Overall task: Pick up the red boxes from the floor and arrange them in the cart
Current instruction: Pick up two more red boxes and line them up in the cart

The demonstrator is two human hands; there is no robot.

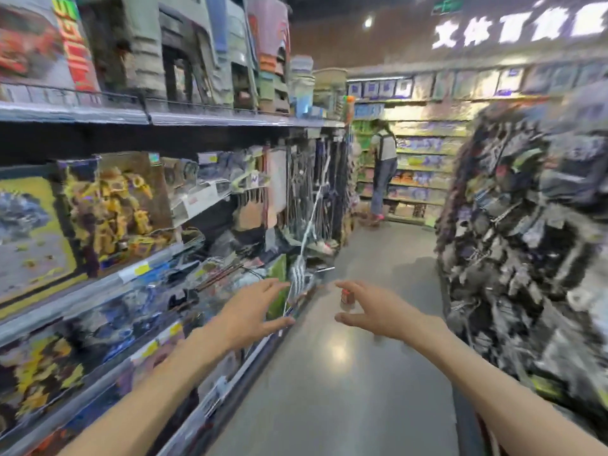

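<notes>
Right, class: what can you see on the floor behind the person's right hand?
Between the thumb and fingers of the right hand shows a small red thing, too blurred to name, on the grey floor. The hand covers whatever lies straight behind it.

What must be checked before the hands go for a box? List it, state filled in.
1. Left hand free: ok, fingers spread, holding nothing.
2. Right hand free: ok, open and empty.
3. Red box located: cannot tell; only a small blurred red object shows on the grey polished floor past the right hand.
4. Cart in view: not ok, none visible.
5. Aisle ahead passable: ok, bare floor between the toy shelves and the dark hanging-goods rack.
6. Bystander clear: ok, the person stands at the far shelves.
</notes>
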